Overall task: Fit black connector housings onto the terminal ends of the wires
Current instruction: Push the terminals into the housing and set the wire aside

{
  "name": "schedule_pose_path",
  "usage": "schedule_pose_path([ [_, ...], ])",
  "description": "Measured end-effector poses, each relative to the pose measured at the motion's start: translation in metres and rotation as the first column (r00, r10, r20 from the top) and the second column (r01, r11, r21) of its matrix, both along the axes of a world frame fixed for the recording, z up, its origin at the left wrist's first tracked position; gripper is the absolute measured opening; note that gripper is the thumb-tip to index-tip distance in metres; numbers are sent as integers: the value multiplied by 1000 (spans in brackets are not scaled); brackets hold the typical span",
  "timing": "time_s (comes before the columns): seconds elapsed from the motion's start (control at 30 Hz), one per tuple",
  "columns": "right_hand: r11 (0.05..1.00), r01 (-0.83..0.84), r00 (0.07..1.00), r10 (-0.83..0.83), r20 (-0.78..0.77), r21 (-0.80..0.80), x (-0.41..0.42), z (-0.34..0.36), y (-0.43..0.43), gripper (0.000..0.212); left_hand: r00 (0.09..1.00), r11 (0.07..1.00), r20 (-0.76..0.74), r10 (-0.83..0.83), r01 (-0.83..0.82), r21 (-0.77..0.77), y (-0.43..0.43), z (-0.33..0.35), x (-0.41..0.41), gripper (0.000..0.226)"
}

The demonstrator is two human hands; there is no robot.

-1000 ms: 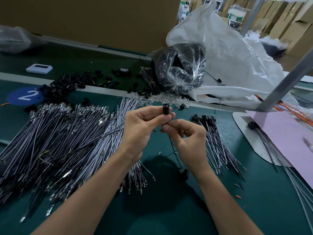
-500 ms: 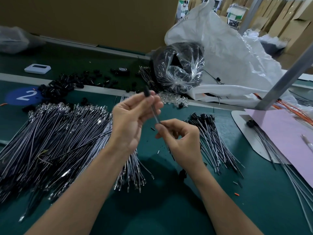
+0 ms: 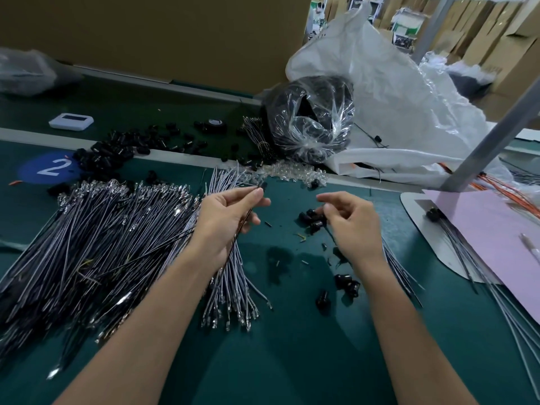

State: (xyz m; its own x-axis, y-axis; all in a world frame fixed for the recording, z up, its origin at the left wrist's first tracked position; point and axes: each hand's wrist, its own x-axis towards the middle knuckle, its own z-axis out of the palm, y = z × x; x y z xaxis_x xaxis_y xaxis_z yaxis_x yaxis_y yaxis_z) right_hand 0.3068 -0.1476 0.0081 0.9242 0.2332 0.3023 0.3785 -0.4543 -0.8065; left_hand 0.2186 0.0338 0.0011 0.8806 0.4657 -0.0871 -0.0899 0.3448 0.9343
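My left hand (image 3: 230, 217) pinches one thin wire (image 3: 240, 232) between thumb and fingers; a black connector housing (image 3: 263, 186) sits on its upper end. My right hand (image 3: 349, 220) hovers apart to the right, fingers loosely curled and holding nothing, over the heads of a finished bundle of wires with black housings (image 3: 314, 219). A large heap of grey wires with bare metal terminals (image 3: 96, 244) covers the green table on the left. Loose black housings (image 3: 346, 283) lie on the mat below my right hand, and more (image 3: 117, 150) are scattered at the back left.
A clear bag of black parts (image 3: 309, 124) and a big white sack (image 3: 403, 106) stand at the back. A pink sheet (image 3: 496, 229) on a white board lies at the right beside a grey post (image 3: 491, 141). A small white device (image 3: 71, 121) sits far left.
My right hand has let go of the wire and moved right over the finished bundle. My left hand still holds the wire with the housing on it.
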Motion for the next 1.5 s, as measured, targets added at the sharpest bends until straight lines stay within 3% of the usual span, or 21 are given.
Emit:
schedule_pose_path([
  [0.23, 901, -37, 994, 77, 75, -432, 49, 10, 30, 33, 999, 987, 23, -37, 33, 157, -10, -5, 3, 15],
  [0.4, 673, -118, 985, 170, -3, -730, 90, 7, 65, 41, 999, 953, -1, -51, 49, 299, -13, -12, 5, 17],
  [0.6, 644, 64, 975, 122, 185, -763, 100, -3, 72, 20, 999, 939, -10, -53, 54, 341, -14, -13, 7, 17],
  [0.63, 660, 66, 974, 120, 191, -748, 101, -2, 71, 19, 998, 938, -10, -55, 55, 343, -14, -13, 7, 17],
  [0.7, 785, 28, 977, 108, 182, -619, 101, 2, 68, 19, 998, 941, -2, -57, 55, 333, -14, -13, 6, 18],
  [0.8, 979, -116, 992, 124, 35, -168, 75, 14, 58, 18, 998, 951, 5, -57, 53, 306, -14, -13, 6, 21],
  [0.87, 973, -214, 976, 216, -15, 91, 46, 17, 45, 18, 998, 954, 7, -60, 55, 295, -15, -13, 6, 23],
  [0.97, 916, -304, 948, 319, -16, 262, 9, 10, 26, 20, 998, 952, 15, -64, 56, 302, -17, -13, 6, 21],
  [1.03, 903, -304, 944, 328, -29, 303, -2, 6, 22, 21, 997, 952, 21, -68, 58, 301, -17, -12, 6, 19],
  [1.5, 941, -280, 959, 282, 17, 190, -7, -2, 22, 19, 993, 927, 74, -88, 54, 372, -17, -15, 7, 20],
])
